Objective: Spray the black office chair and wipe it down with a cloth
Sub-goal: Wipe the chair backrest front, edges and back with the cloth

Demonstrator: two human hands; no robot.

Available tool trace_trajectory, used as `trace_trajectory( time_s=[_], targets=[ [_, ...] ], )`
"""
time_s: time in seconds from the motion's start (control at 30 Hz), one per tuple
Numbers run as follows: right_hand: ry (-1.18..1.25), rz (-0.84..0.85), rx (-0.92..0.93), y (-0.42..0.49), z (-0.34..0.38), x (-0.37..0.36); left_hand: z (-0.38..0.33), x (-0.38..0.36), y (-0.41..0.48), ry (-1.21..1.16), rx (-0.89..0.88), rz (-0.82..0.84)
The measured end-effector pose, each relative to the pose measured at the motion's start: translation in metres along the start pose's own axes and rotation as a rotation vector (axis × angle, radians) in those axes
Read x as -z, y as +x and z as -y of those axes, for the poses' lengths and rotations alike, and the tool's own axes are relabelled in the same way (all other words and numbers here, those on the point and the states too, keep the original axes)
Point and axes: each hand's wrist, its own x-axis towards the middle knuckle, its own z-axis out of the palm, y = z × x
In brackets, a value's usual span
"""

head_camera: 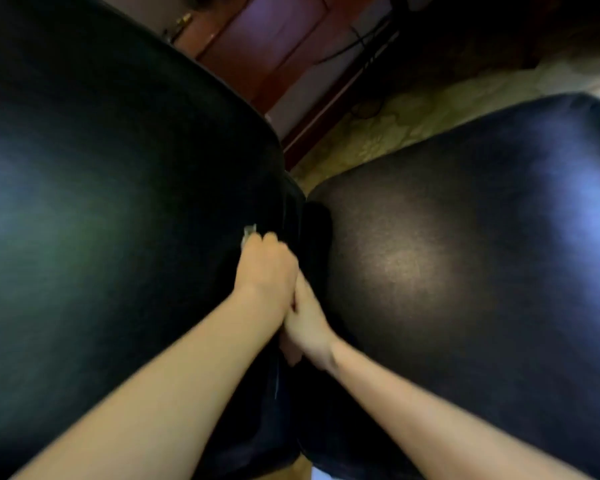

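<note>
The view is filled by the glossy black leather office chair (118,168), backrest left and seat right, beyond which patterned beige flooring (378,133) and a dark reddish wooden door (257,53) are seen, while the left hand (265,268) is closed on a small pale cloth (249,232) at the crease and the right hand (309,323), half hidden, cannot be judged.

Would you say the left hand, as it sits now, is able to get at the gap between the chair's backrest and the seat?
Probably yes: the left hand is already at the gap, with the backrest on one side, the seat on the other. Only the right hand crowds it.
</note>
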Motion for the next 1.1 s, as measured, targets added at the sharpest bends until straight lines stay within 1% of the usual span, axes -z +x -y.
trace_trajectory(
  time_s=[0.1, 0.17, 0.23, 0.37, 0.53, 0.67, 0.77, 0.9, 1.0, 1.1],
  targets=[
    [0.038, 0.044, -0.063, -0.089, 0.006, -0.004, -0.031, -0.007, -0.065, -0.08, -0.028, 0.11],
    [0.103, 0.08, -0.11, -0.132, 0.017, -0.002, -0.045, -0.005, -0.104, -0.112, -0.044, 0.145],
    [0.117, 0.123, -0.13, -0.161, 0.025, 0.001, -0.055, 0.002, -0.136, -0.139, -0.036, 0.162],
    [0.05, 0.164, -0.124, -0.182, 0.038, 0.006, -0.058, 0.016, -0.176, -0.172, -0.004, 0.163],
    [-0.04, 0.143, -0.073, -0.187, 0.04, 0.012, -0.056, 0.015, -0.194, -0.177, 0.011, 0.118],
    [-0.106, 0.118, -0.008, -0.167, 0.037, 0.01, -0.053, 0.013, -0.187, -0.164, 0.008, 0.079],
    [-0.107, 0.101, 0.023, -0.139, 0.035, 0.009, -0.048, 0.013, -0.165, -0.128, 0.05, 0.056],
    [-0.123, 0.056, 0.099, -0.075, 0.028, 0.007, -0.029, 0.006, -0.104, -0.085, 0.081, -0.007],
    [-0.161, -0.041, 0.12, -0.013, 0.022, 0.007, -0.006, 0.001, -0.047, -0.036, 0.061, -0.098],
    [-0.301, -0.026, 0.175, 0.062, 0.02, 0.022, 0.014, 0.003, 0.016, 0.022, 0.038, -0.189]
  ],
)
